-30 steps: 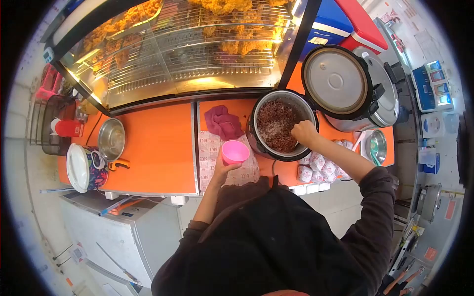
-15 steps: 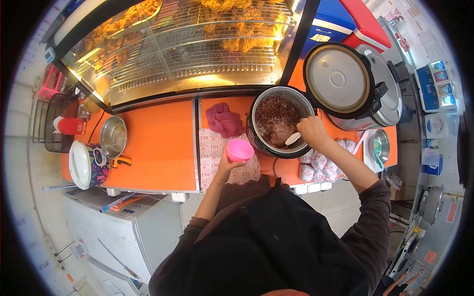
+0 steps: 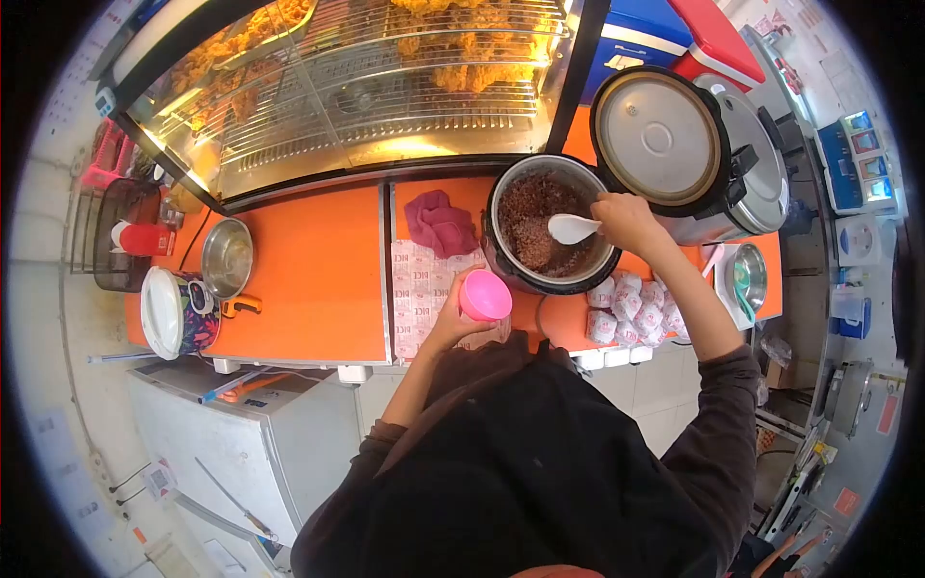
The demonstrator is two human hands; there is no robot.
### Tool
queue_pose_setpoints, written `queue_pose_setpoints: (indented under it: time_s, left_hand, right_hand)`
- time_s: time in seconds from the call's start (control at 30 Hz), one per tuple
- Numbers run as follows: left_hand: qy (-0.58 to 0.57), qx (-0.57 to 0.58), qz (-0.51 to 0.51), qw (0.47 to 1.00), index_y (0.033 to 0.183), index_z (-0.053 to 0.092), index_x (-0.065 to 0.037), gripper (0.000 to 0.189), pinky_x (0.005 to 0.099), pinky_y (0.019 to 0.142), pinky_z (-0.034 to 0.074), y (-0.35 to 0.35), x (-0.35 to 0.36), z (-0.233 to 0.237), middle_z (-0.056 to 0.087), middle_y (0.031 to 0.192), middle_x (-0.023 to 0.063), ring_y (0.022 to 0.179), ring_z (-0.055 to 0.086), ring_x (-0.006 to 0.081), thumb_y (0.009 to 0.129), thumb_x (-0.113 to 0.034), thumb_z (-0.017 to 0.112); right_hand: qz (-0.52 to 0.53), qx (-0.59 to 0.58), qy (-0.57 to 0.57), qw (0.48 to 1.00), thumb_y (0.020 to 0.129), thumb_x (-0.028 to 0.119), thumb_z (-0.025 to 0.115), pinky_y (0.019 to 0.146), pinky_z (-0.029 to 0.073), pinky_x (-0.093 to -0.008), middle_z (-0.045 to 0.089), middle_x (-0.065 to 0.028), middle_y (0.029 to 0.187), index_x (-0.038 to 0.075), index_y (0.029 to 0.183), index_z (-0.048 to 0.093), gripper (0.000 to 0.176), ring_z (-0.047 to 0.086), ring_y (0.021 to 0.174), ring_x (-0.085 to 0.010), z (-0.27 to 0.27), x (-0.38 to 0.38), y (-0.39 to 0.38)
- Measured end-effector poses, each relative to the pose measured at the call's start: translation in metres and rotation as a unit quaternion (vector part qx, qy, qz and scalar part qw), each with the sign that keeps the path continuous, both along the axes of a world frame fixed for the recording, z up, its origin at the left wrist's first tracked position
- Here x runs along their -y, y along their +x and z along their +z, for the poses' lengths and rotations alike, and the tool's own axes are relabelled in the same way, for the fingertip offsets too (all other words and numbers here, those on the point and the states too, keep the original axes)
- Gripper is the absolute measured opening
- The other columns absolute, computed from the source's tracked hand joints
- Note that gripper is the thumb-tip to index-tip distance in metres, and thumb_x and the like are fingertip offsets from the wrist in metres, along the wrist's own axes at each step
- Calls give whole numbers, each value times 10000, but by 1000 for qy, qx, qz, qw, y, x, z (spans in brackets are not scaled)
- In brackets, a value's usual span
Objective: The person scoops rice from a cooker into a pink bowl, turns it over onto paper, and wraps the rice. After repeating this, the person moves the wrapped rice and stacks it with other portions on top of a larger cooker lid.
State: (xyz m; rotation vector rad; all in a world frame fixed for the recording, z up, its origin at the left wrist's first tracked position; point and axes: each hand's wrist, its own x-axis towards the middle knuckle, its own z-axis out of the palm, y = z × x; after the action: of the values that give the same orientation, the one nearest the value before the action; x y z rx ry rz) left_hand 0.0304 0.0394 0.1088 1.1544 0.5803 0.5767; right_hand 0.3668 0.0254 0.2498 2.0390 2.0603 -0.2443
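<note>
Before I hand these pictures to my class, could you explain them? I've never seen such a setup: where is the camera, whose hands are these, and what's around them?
There is no robot here. One camera, worn on a person's head, takes every picture, looking forward and down, so the two bare hands are the wearer's own. The left hand holds a pink cup. The right hand holds a white spoon over a pot of reddish-brown grains, likely rice. On the orange counter lie a maroon cloth, printed paper, small wrapped bundles and a metal bowl.
</note>
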Motion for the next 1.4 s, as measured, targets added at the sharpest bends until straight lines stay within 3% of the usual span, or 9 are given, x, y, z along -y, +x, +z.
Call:
queue_pose_setpoints:
  time_s: [0.2, 0.27, 0.5, 0.63, 0.77, 0.9, 1.1, 1.27, 1.4]
  left_hand:
    - [119, -23, -42, 992, 1468, 246, -51, 1077, 371, 1114, 307, -1, 14, -6, 361, 1441, 121, 1328, 387, 229, 595, -150, 870]
    - [117, -41, -37, 992, 1483, 210, -43, 1108, 364, 1124, 284, 3, 21, 5, 313, 1484, 130, 1354, 351, 230, 605, -157, 875]
    - [27, -39, -121, 991, 1388, 317, -71, 977, 358, 1078, 324, 27, 35, 4, 417, 1342, 101, 1270, 407, 238, 599, -170, 884]
    - [53, -12, -119, 991, 1367, 332, -68, 937, 359, 1063, 340, 31, 32, 3, 428, 1320, 100, 1259, 413, 231, 612, -160, 878]
    - [60, -40, -112, 991, 1413, 300, -77, 1007, 356, 1066, 347, 33, 33, 1, 447, 1322, 80, 1271, 416, 217, 591, -125, 880]
    - [96, -44, -131, 986, 1408, 310, -70, 1012, 359, 1068, 342, 35, 32, -3, 443, 1325, 83, 1273, 408, 217, 579, -134, 886]
    - [121, -60, -124, 983, 1396, 320, -69, 1003, 362, 1071, 333, 32, 29, -1, 436, 1327, 97, 1267, 413, 240, 575, -164, 889]
    - [107, -36, -128, 985, 1360, 349, -59, 934, 381, 1077, 320, 37, 28, -7, 410, 1347, 137, 1298, 386, 275, 609, -227, 877]
    - [155, -47, -122, 979, 1358, 348, -58, 935, 381, 1074, 324, 34, 30, -8, 406, 1355, 146, 1294, 391, 279, 608, -241, 877]
  right_hand:
    - [-40, -1, -44, 998, 702, 89, 696, 683, 551, -431, 685, -148, 870, 51, 767, 689, 75, 685, 821, -328, -4, 2, -16]
    - [-9, 80, -26, 996, 710, 113, 696, 664, 554, -405, 696, -119, 825, 74, 763, 711, 68, 699, 788, -292, -3, -2, -26]
    - [82, 49, -47, 994, 693, 167, 715, 652, 555, -381, 707, -97, 798, 112, 765, 730, 92, 708, 763, -265, -65, -2, -61]
    - [94, 53, -91, 990, 672, 204, 736, 646, 554, -384, 703, -101, 779, 118, 776, 733, 135, 705, 742, -274, -47, -8, -49]
    - [-15, 87, 17, 996, 662, 173, 735, 624, 551, -371, 700, -82, 735, 117, 729, 731, 88, 701, 711, -281, -2, -21, -31]
    - [78, 78, -14, 994, 650, 156, 711, 623, 543, -378, 691, -105, 720, 121, 737, 724, 94, 695, 689, -276, -87, -6, -63]
    - [-19, 88, -9, 996, 629, 193, 737, 614, 546, -379, 698, -105, 752, 126, 748, 727, 137, 700, 711, -262, -11, -32, -37]
    - [61, 56, -44, 996, 626, 200, 729, 646, 554, -403, 697, -134, 754, 93, 712, 716, 137, 699, 719, -290, -76, -18, -47]
    - [32, 46, -52, 997, 694, 193, 677, 661, 554, -416, 702, -135, 785, 100, 744, 728, 117, 699, 736, -303, -38, -25, -26]
